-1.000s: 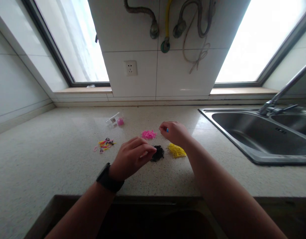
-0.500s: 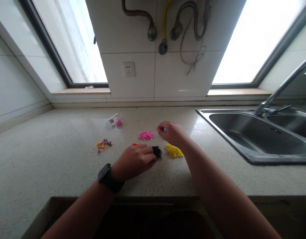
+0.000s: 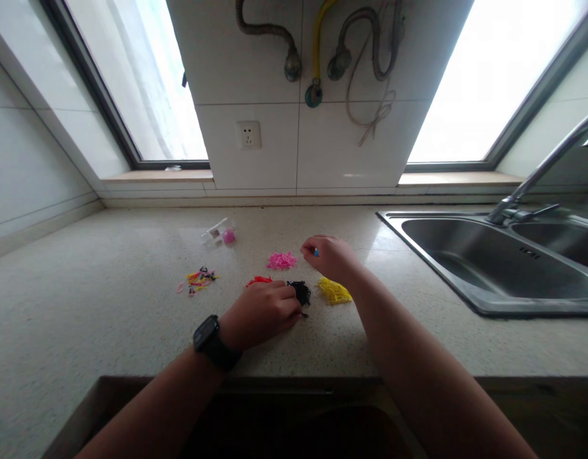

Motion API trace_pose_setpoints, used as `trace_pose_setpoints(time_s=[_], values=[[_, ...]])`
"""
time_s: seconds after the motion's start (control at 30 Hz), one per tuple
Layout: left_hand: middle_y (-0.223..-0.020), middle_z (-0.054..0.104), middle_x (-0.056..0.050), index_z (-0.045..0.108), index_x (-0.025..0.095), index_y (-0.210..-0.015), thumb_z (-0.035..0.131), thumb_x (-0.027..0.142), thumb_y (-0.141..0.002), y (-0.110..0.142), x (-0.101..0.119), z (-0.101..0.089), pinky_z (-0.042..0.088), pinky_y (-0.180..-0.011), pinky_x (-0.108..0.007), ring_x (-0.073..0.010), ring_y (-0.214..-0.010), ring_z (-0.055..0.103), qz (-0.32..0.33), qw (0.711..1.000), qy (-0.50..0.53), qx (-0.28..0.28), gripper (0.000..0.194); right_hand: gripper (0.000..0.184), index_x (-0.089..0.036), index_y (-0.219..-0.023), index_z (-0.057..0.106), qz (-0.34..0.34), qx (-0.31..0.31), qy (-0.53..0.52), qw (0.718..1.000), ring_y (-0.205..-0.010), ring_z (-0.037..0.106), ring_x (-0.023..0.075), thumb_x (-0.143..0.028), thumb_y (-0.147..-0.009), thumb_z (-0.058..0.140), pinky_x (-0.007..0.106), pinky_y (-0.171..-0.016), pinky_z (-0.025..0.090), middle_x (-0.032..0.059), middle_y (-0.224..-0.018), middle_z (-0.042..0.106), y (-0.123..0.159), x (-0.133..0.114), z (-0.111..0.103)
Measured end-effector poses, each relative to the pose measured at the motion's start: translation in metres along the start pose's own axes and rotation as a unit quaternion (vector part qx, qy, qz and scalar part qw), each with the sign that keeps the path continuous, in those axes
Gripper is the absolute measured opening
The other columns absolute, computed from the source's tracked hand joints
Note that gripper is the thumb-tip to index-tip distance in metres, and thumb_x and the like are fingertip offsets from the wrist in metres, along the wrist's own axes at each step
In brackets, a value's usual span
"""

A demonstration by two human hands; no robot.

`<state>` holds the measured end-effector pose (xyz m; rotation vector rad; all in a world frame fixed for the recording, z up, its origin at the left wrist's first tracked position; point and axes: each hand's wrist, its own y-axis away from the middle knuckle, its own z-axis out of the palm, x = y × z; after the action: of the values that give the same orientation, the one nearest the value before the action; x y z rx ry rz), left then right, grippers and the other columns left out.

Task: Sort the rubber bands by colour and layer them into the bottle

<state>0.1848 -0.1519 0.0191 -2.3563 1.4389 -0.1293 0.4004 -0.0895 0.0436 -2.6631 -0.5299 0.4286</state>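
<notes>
Black pile (image 3: 301,292) of small bands: on the countertop (image 3: 145,319), between the red pile (image 3: 259,280) and the yellow pile (image 3: 334,291). Since the earlier views, the left hand (image 3: 265,310) has come down from above the black pile to its left edge, and more of the red pile now shows behind the knuckles. A black strand (image 3: 304,315) lies just beside the fingertips, slightly apart from the heap; in my judgement, picking out single black bands is the step in hand.

Left fingers: curled and close together, touching the pile's edge. Whether they pinch a band I cannot tell (the back of the hand hides the tips).

Right hand (image 3: 328,254): raised near the pink pile (image 3: 281,260), fingers curled inward. A blue piece (image 3: 316,252) shows within the curl; whether it is gripped cannot be confirmed.

Further out: a mixed pile (image 3: 200,278) at left, a clear container (image 3: 214,233) behind it, the sink (image 3: 460,248) at right.
</notes>
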Motion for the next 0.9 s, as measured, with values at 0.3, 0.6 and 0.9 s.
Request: trace_pose_setpoints(time_s=[0.3,0.6,0.9], values=[[-0.081,0.068,-0.004,0.067,0.019,-0.087,0.061,0.031,-0.093,-0.006,0.004,0.003,0.042,-0.056,-0.029,-0.0186,-0.07,0.063,-0.048,0.999,-0.012,-0.001,0.015,0.02,-0.024,-0.088,0.072,-0.004,0.004,-0.011,1.0,-0.083,0.065,0.0181,-0.032,-0.093,0.054,0.028,-0.07,0.039,0.0028,-0.09,0.075,0.0,-0.001,0.0],[-0.078,0.069,-0.003,0.065,0.019,-0.085,0.061,0.034,-0.093,-0.005,0.001,0.002,0.041,-0.058,-0.028,-0.0172,-0.069,0.063,-0.079,0.995,0.034,0.044,0.017,0.02,-0.024,-0.088,0.072,0.002,-0.006,-0.01,1.0,-0.081,0.065,0.018,-0.032,-0.093,0.055,0.028,-0.068,0.037,0.0026,-0.089,0.075,-0.001,0.001,0.0],[-0.077,0.069,-0.003,0.07,0.018,-0.088,0.049,0.034,-0.097,0.023,-0.082,-0.052,0.042,-0.066,-0.027,-0.014,-0.068,0.058,-0.189,0.973,0.073,0.108,0.028,0.019,-0.024,-0.088,0.072,-0.012,-0.012,-0.016,1.0,-0.078,0.064,0.017,-0.031,-0.093,0.055,0.028,-0.067,0.038,0.0019,-0.087,0.074,0.0,0.003,0.004]])
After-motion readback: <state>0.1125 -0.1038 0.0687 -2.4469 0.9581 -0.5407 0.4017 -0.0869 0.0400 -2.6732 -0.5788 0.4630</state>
